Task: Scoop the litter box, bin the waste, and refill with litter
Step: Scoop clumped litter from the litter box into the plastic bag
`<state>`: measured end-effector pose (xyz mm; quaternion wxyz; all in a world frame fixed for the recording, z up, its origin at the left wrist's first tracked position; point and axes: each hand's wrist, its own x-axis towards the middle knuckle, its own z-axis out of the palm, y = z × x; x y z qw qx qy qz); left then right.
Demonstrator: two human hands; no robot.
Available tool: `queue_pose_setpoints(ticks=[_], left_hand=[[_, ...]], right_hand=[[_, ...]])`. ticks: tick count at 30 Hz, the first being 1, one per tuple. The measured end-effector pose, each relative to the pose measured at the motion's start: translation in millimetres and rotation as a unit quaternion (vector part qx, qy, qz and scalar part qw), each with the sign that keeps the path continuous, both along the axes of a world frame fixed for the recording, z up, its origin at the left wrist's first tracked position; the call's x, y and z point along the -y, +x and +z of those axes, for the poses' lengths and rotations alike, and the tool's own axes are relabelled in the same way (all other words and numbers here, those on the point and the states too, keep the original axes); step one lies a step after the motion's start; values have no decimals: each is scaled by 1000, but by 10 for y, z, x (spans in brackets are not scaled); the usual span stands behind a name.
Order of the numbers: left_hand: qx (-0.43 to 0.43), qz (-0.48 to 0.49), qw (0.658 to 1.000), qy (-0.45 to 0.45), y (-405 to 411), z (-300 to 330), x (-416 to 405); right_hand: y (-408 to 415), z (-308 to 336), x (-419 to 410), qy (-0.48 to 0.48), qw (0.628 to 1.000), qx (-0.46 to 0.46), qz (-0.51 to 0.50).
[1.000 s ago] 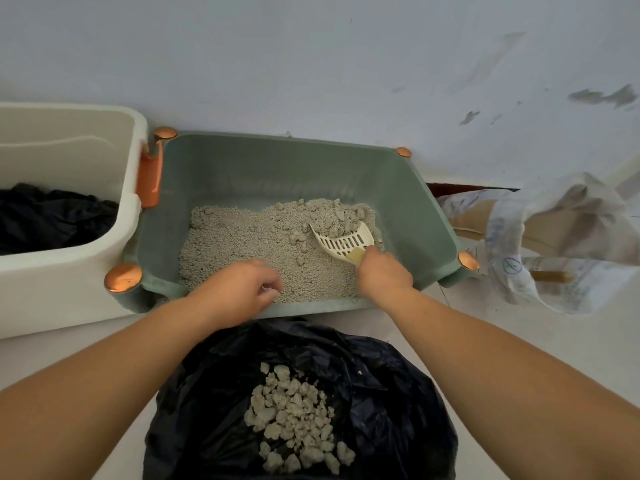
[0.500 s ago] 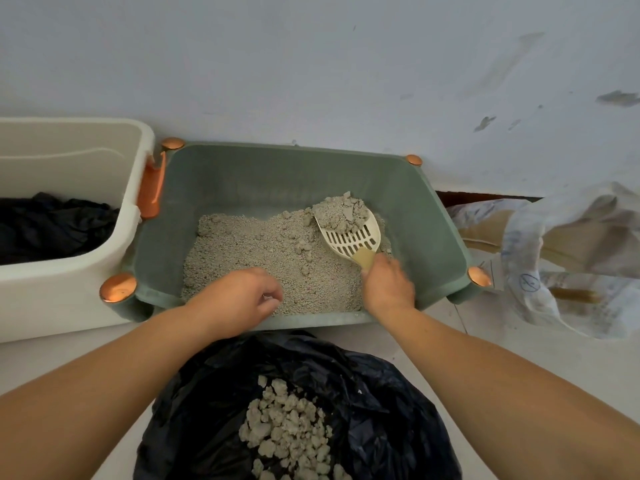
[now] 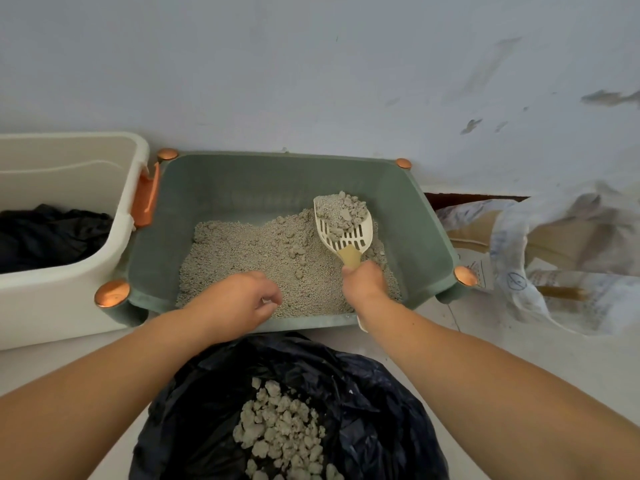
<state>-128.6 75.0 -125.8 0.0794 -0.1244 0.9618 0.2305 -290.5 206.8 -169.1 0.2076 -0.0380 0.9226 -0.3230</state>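
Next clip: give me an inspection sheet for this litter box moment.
Surface: pale floor, litter dust at right.
Job's things: green litter box part filled; scoop loaded with clumps, raised; black waste bag open, clumps inside; litter sack crumpled at right.
Clutter: white bin holding black material.
Grippers: right hand grips scoop handle; left hand loosely curled, seemingly holding nothing.
Cables: nothing seen.
Surroundings: scuffed wall.

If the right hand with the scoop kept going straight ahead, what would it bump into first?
Probably the far wall of the green litter box. The right hand points the scoop that way, raised above the litter, though depth is unclear.
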Motion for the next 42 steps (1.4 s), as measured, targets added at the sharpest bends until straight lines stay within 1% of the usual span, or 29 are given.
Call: queue_pose_setpoints(ticks=[8,12,23,27,30,34,36,39,42], left_hand=[[-11,-7,1000,-11,50,93,-12],[-21,-9,999,-24,59,167,-25],[9,-22,999,-45,105,281,-49],[8,-23,999,-46,120,300,-38],[14,-26,998,-48,125,308,-33],[18,-24,998,-47,130,327,-36],[20,-28,998,-50,133,334,-37],[22,-26,998,-51,143,339,-28],[27,-24,998,-58,152,365,-30]], right_hand=[[23,44,-45,-20,1000,-1,10],[9,138,-62,-27,999,-26,18],[82,272,-150,13,994,-20,107],[74,332,-160,31,990,-13,135],[43,377,-171,43,991,-17,125],[31,429,-186,65,991,31,114],[91,463,-223,66,988,86,112],[213,556,-309,34,981,171,89],[280,666,-385,38,969,225,93]])
